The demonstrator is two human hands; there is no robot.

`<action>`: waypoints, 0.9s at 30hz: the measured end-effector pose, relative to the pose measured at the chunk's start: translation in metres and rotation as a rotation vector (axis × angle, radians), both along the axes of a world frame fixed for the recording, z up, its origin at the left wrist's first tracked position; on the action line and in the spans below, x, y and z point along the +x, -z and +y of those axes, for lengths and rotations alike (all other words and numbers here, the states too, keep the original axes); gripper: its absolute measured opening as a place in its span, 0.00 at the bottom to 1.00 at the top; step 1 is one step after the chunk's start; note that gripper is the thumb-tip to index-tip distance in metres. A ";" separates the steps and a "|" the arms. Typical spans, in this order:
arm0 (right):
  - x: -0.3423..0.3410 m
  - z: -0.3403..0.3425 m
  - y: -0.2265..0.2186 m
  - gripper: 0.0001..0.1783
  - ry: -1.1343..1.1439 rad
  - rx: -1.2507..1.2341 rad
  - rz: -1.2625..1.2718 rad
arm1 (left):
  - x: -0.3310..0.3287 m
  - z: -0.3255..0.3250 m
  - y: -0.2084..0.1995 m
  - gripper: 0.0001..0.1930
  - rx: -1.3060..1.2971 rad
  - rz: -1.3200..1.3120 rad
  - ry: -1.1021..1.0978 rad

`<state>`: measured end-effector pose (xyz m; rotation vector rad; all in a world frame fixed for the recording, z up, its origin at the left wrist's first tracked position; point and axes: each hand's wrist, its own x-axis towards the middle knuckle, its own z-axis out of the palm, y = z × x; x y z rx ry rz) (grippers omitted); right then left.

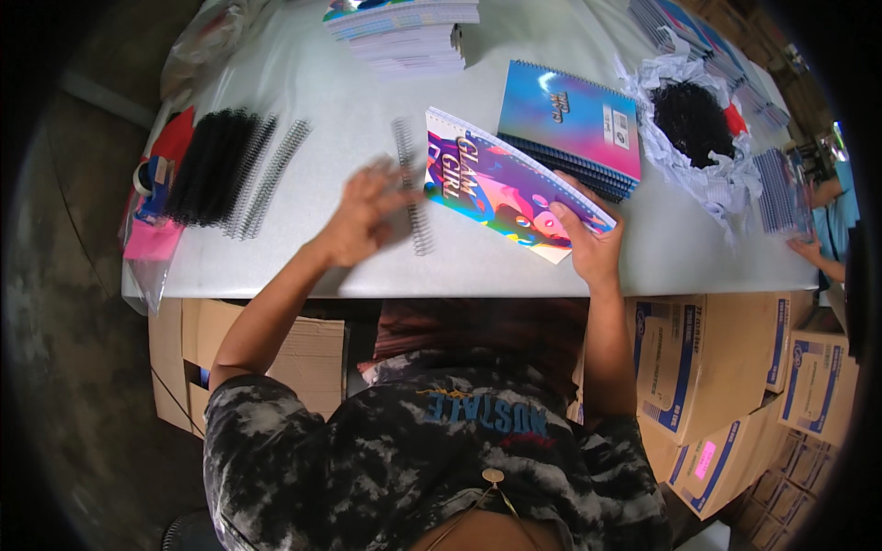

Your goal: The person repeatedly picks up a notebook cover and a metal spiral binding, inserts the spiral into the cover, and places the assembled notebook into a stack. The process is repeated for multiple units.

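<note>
My right hand [593, 241] grips the lower right end of a notebook [510, 188] with a bright purple, pink and orange cover, thumb on top. A row of punched holes runs along its upper edge, and no coil shows in them. My left hand [369, 209], a little blurred, has its fingers spread beside a single wire coil [418, 220] that lies lengthwise on the table; whether they touch cannot be made out. Just behind the held notebook lies a small stack of coil-bound notebooks [570, 115] with a blue-to-pink cover on top.
Black coils [219, 170] lie bunched at the left, near a tape dispenser [154, 179] and pink sheets. A tall pile of punched pages [413, 46] stands at the back. Crumpled wrapping [657, 174] holds black strands at the right. Another person's hand [807, 250] reaches in there. Cartons [726, 367] stand below.
</note>
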<state>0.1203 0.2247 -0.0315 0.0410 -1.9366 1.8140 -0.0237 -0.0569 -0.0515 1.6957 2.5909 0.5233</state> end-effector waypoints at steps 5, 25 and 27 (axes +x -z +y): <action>0.000 0.000 0.000 0.16 0.000 -0.011 0.003 | 0.011 0.004 -0.010 0.15 0.164 -0.426 -0.067; 0.004 -0.004 0.001 0.14 -0.018 -0.019 0.023 | -0.027 0.047 -0.085 0.23 0.319 -1.048 -0.374; 0.006 -0.003 0.005 0.14 -0.014 0.008 0.047 | -0.032 0.047 -0.093 0.22 0.273 -1.261 -0.404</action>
